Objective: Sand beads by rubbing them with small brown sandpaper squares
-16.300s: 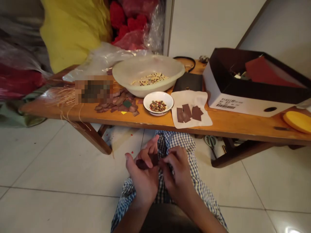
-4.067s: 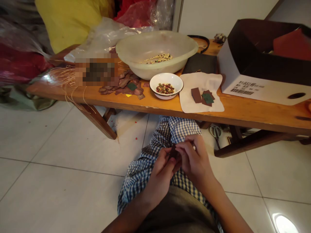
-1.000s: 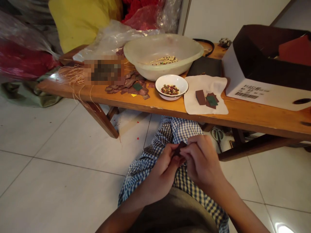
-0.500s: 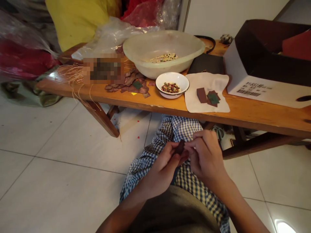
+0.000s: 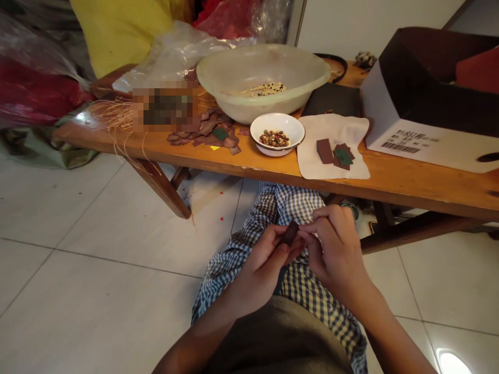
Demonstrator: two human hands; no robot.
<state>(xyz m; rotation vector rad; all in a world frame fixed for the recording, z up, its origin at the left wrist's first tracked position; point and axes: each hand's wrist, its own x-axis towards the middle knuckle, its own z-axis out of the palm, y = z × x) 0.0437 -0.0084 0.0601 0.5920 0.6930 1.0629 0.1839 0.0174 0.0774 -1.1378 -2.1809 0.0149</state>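
As the left hand [image 5: 259,272] and the right hand [image 5: 335,254] come together above the blue-and-white checked cloth [image 5: 300,202] on the person's lap, they pinch a small dark brown strip [image 5: 290,234] between them, its upper end tilted up out of their grip. At 12 o'clock from the hands, the wooden surface [image 5: 413,189] carries a white bowl [image 5: 273,150] of mixed beans, with a wide plastic basin [image 5: 249,106] holding pale seeds behind it. At about 1 o'clock, a cream sheet [image 5: 312,169] bears brown pieces [image 5: 325,150] and a small green square [image 5: 343,157], and a white box [image 5: 405,148] sits farther along at 2 o'clock. A pile of brown scraps [image 5: 208,127] lies at 11 o'clock, with pale straw-like fibres [image 5: 113,114] trailing over the surface's edge at 10 o'clock.
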